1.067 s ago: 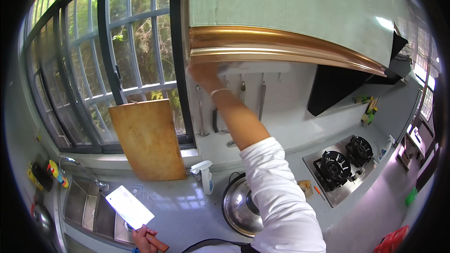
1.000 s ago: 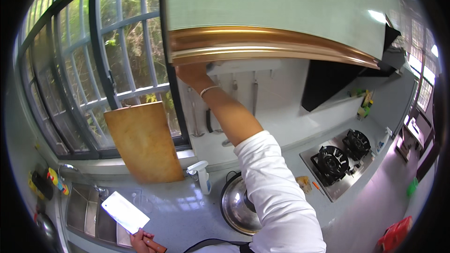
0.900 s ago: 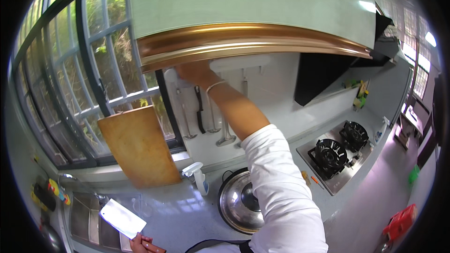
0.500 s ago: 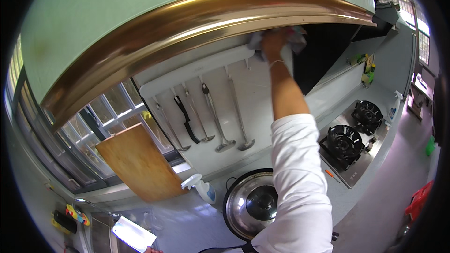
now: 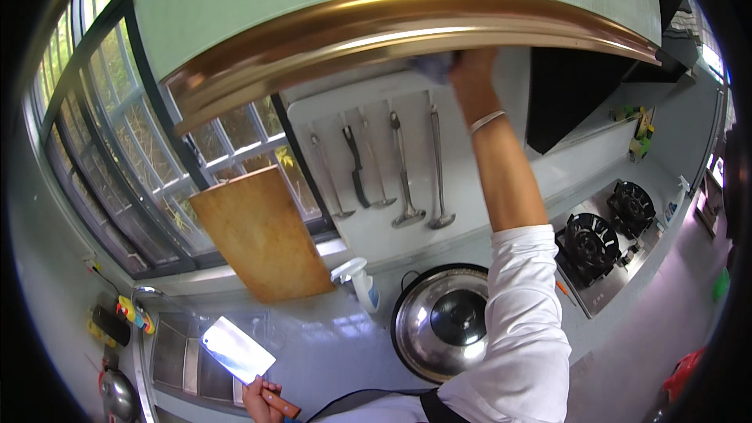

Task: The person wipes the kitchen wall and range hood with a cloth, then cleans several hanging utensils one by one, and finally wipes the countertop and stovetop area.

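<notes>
My right arm, in a white sleeve, stretches up beneath the copper-coloured trim (image 5: 407, 30) of the pale green cabinet. My right hand (image 5: 475, 72) is closed on a greyish cloth (image 5: 432, 68) there, beside the top of the white hook rail (image 5: 352, 102). The trim's lower edge hides part of the fingers. Low at the front, my left hand (image 5: 261, 398) grips a cleaver (image 5: 239, 350) by its wooden handle. Its broad shiny blade points up and left over the edge of the sink.
Ladles (image 5: 442, 221) and other utensils hang from the rail. A wooden cutting board (image 5: 262, 235) leans at the window. On the counter stand a white spray bottle (image 5: 363, 286) and a lidded wok (image 5: 419, 337). A gas stove (image 5: 599, 247) is right; the sink (image 5: 176, 352) is left.
The view has shifted, bringing my left hand and the cleaver handle further into sight. My right hand and the cloth have moved left relative to the hook rail.
</notes>
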Demonstrator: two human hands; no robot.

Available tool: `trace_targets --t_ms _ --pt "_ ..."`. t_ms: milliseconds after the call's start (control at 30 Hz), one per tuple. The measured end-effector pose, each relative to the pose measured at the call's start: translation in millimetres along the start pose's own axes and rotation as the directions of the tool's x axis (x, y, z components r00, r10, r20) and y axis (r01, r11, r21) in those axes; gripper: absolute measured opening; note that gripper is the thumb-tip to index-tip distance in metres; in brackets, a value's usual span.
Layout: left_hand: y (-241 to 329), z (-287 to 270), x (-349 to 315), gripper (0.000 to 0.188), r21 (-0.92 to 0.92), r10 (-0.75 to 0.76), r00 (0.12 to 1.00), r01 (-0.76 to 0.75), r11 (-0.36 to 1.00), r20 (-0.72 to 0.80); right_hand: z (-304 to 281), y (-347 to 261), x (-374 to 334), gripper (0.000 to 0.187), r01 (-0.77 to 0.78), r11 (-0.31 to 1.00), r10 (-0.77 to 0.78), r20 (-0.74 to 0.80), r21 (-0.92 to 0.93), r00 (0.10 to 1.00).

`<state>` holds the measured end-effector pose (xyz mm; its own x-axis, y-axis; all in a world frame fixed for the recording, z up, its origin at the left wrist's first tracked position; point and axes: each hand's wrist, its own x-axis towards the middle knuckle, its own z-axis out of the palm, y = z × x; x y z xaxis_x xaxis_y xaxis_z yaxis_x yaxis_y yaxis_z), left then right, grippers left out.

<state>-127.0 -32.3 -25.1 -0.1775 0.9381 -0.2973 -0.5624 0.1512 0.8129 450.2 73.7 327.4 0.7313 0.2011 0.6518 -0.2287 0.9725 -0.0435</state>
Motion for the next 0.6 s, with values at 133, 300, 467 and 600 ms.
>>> trace_targets --t_ms 133,300,467,600 --pt "15 4 -6 0.009 -0.067 0.030 0.997 -0.025 0.997 0.073 22 79 -46 0.024 0.149 0.947 -0.045 0.341 -0.285 0.939" --pt "33 -18 -22 0.011 -0.086 0.067 0.997 -0.063 0.994 0.047 148 34 -165 0.017 -0.501 0.861 0.495 0.087 0.085 0.865" --pt "43 -21 -9 0.014 -0.069 0.066 0.997 -0.063 0.996 0.041 143 -54 -153 0.017 -0.563 0.806 0.571 0.016 0.182 0.821" --pt "45 -20 -15 0.016 -0.024 0.034 0.998 -0.033 0.999 0.053 93 -147 -109 0.016 -0.377 0.908 0.370 -0.072 -0.184 0.926"
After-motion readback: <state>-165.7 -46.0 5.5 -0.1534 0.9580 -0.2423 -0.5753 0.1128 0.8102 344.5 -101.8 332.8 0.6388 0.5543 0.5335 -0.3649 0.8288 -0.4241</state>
